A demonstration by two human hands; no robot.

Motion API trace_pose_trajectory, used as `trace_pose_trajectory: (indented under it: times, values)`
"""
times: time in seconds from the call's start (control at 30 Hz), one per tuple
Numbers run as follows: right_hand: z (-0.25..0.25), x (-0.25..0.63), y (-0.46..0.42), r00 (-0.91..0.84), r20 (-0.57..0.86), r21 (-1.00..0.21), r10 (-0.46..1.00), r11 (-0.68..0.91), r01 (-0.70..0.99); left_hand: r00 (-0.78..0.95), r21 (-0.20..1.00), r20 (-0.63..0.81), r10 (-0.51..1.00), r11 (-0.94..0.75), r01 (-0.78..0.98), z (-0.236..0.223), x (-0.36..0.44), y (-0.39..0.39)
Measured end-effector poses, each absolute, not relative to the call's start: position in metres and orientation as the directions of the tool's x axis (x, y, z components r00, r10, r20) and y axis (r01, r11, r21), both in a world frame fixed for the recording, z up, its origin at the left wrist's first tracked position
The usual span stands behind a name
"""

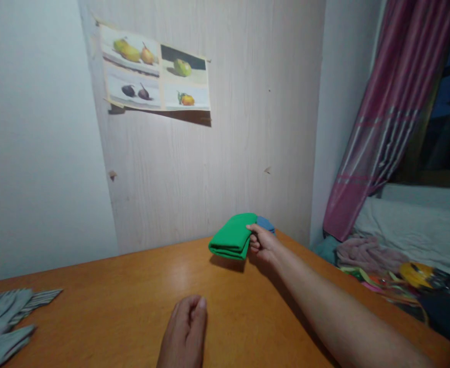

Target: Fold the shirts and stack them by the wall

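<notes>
My right hand (pixel 262 243) is stretched out over the far side of the table, its thumb on top and fingers curled below, pinching the right edge of a folded green cloth (pixel 230 234). The cloth is a thick, neat bundle in several layers, tilted, with a shadow on the table under its near edge. Partly hidden behind my right hand is a blue folded cloth (pixel 265 223). Low in the middle, my left hand (pixel 184 329) rests on the table with its fingers curled in and the thumb against them; it appears to hold nothing.
The orange-brown wooden table (pixel 125 301) meets the wall at the back. A crumpled grey garment with stripes (pixel 10 317) lies at its left edge. Beyond the right edge are a pink cloth (pixel 370 253), a yellow item (pixel 417 275) and a pink curtain (pixel 378 128). A fruit poster (pixel 156 76) hangs on the wall.
</notes>
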State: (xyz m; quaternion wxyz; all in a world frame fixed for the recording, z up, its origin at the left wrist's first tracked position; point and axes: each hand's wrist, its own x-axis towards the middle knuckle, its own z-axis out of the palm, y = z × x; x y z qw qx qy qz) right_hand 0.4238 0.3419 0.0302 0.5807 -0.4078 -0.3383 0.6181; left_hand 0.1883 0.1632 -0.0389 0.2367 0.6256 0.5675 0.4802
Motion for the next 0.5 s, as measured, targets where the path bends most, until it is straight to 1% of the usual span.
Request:
trace_pose_trajectory:
  times: [0.07, 0.13, 0.2, 0.27, 0.3, 0.37, 0.43, 0.5]
  values:
    - [0.021, 0.414, 0.316, -0.086, -0.140, -0.897, 0.986, -0.163, -0.411, -0.197, 0.892, 0.329, 0.924, -0.235, 0.387, -0.034, 0.185, 0.164]
    - [0.012, 0.405, 0.290, -0.150, -0.176, -0.899, 0.973, -0.221, -0.378, -0.251, 0.921, 0.330, 0.910, -0.252, 0.297, -0.033, 0.183, 0.166]
    - [0.003, 0.396, 0.266, -0.222, -0.227, -0.898, 0.948, -0.292, -0.329, -0.265, 0.939, 0.323, 0.909, -0.272, 0.212, -0.033, 0.182, 0.167]
    - [-0.003, 0.388, 0.243, -0.285, -0.268, -0.905, 0.921, -0.342, -0.255, -0.242, 0.945, 0.320, 0.916, -0.290, 0.150, -0.033, 0.182, 0.167]
    - [-0.004, 0.384, 0.232, -0.298, -0.264, -0.913, 0.917, -0.337, -0.229, -0.224, 0.941, 0.331, 0.917, -0.306, 0.142, -0.032, 0.182, 0.166]
    - [-0.005, 0.374, 0.211, -0.293, -0.204, -0.938, 0.934, -0.273, -0.216, -0.163, 0.913, 0.391, 0.906, -0.359, 0.196, -0.030, 0.183, 0.162]
    - [-0.002, 0.364, 0.193, -0.287, -0.114, -0.949, 0.951, -0.190, -0.253, -0.093, 0.861, 0.458, 0.884, -0.416, 0.292, -0.026, 0.183, 0.158]
    - [0.002, 0.355, 0.179, -0.319, -0.033, -0.939, 0.947, -0.139, -0.313, -0.041, 0.829, 0.477, 0.878, -0.434, 0.351, -0.020, 0.181, 0.155]
